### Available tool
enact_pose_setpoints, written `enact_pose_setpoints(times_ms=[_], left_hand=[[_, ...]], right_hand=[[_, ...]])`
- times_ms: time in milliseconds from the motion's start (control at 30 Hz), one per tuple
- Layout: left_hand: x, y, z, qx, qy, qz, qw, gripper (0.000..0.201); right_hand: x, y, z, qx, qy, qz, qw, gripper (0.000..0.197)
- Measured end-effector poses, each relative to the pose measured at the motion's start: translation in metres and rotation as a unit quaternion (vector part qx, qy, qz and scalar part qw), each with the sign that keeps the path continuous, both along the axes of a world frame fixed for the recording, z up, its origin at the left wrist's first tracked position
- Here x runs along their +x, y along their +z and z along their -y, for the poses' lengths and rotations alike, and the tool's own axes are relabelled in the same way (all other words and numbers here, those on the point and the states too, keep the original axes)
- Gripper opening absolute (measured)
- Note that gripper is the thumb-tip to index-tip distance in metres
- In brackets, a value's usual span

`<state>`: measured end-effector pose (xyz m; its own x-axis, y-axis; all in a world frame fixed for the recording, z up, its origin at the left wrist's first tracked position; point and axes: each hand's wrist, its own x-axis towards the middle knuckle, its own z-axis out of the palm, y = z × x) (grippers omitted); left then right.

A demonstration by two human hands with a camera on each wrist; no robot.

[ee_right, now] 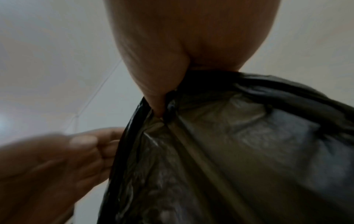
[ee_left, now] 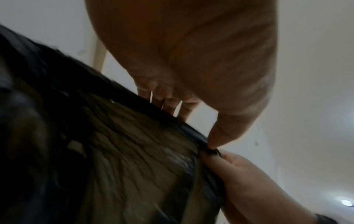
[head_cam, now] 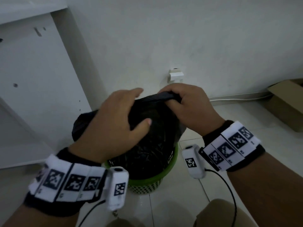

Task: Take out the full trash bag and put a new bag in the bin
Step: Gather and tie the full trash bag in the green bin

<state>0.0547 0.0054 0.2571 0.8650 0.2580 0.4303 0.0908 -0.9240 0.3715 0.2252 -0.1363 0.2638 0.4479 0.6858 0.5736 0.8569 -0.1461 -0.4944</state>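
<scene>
Two hands are gathering a black trash bag (head_cam: 147,145) in a green bin (head_cam: 152,181).
The right hand (head_cam: 188,108) is pinching the bunched bag rim; the left hand (head_cam: 111,126), fingers spread, is resting on it. Tiled floor (head_cam: 177,208) is lying open around the bin.

pretty dim all round | soft motion blur in both wrist views | ceiling lamp (ee_left: 346,202) glowing bottom right of left wrist view | head view bent at the edges, wall (head_cam: 213,38) greyish
</scene>
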Motion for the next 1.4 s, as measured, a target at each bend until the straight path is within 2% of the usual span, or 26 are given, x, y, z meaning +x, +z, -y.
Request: enact_pose_setpoints(times_ms=[67,167,233,367,500,600,667,733,800,900,933,967,1000,1033,1067,1100,1133,1233,1267,1333,1400], left_hand=[[0.014,-0.001,0.014,-0.021,-0.033,0.015,0.999,0.052],[0.021,-0.004,0.01,-0.07,-0.014,0.092,0.993,0.026],[0.015,-0.011,-0.003,-0.073,0.013,0.119,0.99,0.027],[0.005,-0.018,-0.021,-0.055,0.047,0.095,0.993,0.026],[0.012,-0.012,-0.007,-0.073,0.041,0.072,0.994,0.023],[0.023,-0.004,0.016,-0.063,0.03,0.068,0.995,0.043],[0.031,-0.001,0.026,-0.056,0.016,0.088,0.994,0.033],[0.036,-0.001,0.03,-0.1,-0.004,0.102,0.99,0.018],[0.038,-0.004,0.03,-0.171,-0.015,0.093,0.981,0.022],[0.038,-0.007,0.029,-0.234,-0.042,0.058,0.97,0.03],[0.039,-0.008,0.031,-0.282,-0.057,0.05,0.956,0.028],[0.041,-0.01,0.033,-0.36,-0.077,0.056,0.928,0.025],[0.043,-0.014,0.035,-0.466,-0.101,0.071,0.876,0.024],[0.046,-0.016,0.038,-0.571,-0.125,0.091,0.806,0.028],[0.049,-0.019,0.041,-0.641,-0.141,0.114,0.745,0.034],[0.05,-0.022,0.045,-0.671,-0.155,0.131,0.713,0.04],[0.051,-0.024,0.048,-0.665,-0.163,0.134,0.717,0.044],[0.05,-0.026,0.057,-0.559,-0.142,0.118,0.809,0.049],[0.05,-0.027,0.057,-0.527,-0.128,0.118,0.832,0.05],[0.053,-0.032,0.051,-0.449,-0.112,0.131,0.877,0.047],[0.057,-0.04,0.041,-0.349,-0.104,0.132,0.922,0.043]], right_hand=[[-0.004,0.008,-0.001,0.013,0.019,0.007,1.0,0.024],[0.003,0.008,0.01,-0.021,0.012,-0.02,1.0,0.017],[0.012,0.002,0.023,-0.067,0.017,-0.067,0.995,0.01],[0.027,-0.007,0.041,-0.097,-0.01,-0.081,0.992,0.009],[0.021,-0.007,0.038,-0.072,-0.019,-0.075,0.994,0.006],[0.009,-0.003,0.03,-0.034,0.006,-0.071,0.997,0.007],[0.004,-0.001,0.028,0.001,0.014,-0.07,0.997,0.01],[0.002,-0.001,0.029,0.007,0.019,-0.034,0.999,0.01],[-0.001,-0.002,0.03,-0.006,0.022,0.005,1.0,0.008],[-0.002,-0.003,0.034,0.025,0.026,-0.063,0.997,0.005],[-0.003,-0.002,0.035,0.043,0.036,-0.104,0.993,0.005],[-0.004,-0.001,0.035,0.06,0.048,-0.141,0.987,0.006],[-0.005,-0.001,0.034,0.074,0.057,-0.164,0.982,0.006],[-0.008,0.0,0.033,0.083,0.059,-0.17,0.98,0.007],[-0.009,-0.001,0.031,0.088,0.052,-0.164,0.981,0.008],[-0.011,-0.002,0.028,0.089,0.038,-0.154,0.983,0.01],[-0.011,-0.004,0.026,0.089,0.023,-0.147,0.985,0.012],[-0.01,-0.006,0.023,0.104,0.032,-0.186,0.976,0.009],[-0.009,-0.007,0.023,0.122,0.062,-0.238,0.962,0.007],[-0.01,-0.011,0.024,0.161,0.119,-0.362,0.911,0.006],[-0.011,-0.016,0.023,0.187,0.147,-0.448,0.862,0.007]])
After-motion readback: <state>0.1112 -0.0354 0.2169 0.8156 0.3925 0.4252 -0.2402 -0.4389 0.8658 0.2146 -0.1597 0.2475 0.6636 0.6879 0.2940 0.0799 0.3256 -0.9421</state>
